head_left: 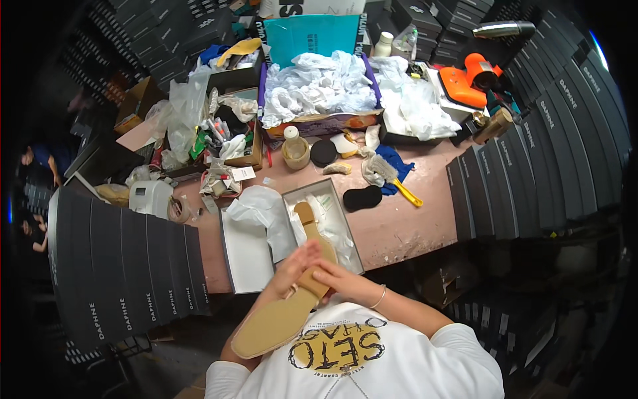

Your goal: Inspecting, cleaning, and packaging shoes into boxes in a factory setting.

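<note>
A shoe point(276, 327) with a tan sole and low heel is held before my chest. Its sole faces up and its toe points to the lower left. My right hand point(349, 284) is closed about the heel end, the thumb lying by the heel. My left hand point(297, 267) grips the shoe's side, fingers close together; part of it is hidden behind the shoe. Just beyond my hands, a second tan shoe point(306, 214) lies sole up in an open shoebox point(353, 247) with white tissue paper point(339, 234). The box's lid point(247, 256) sits at its left with more tissue paper.
Stacked dark shoeboxes point(126, 272) flank the table on the left, with more boxes point(515, 179) on the right. At the back are a bin of crumpled paper point(322, 83), a jar point(296, 153), a yellow-handled brush point(407, 193), a black pad point(363, 197) and an orange device point(463, 86).
</note>
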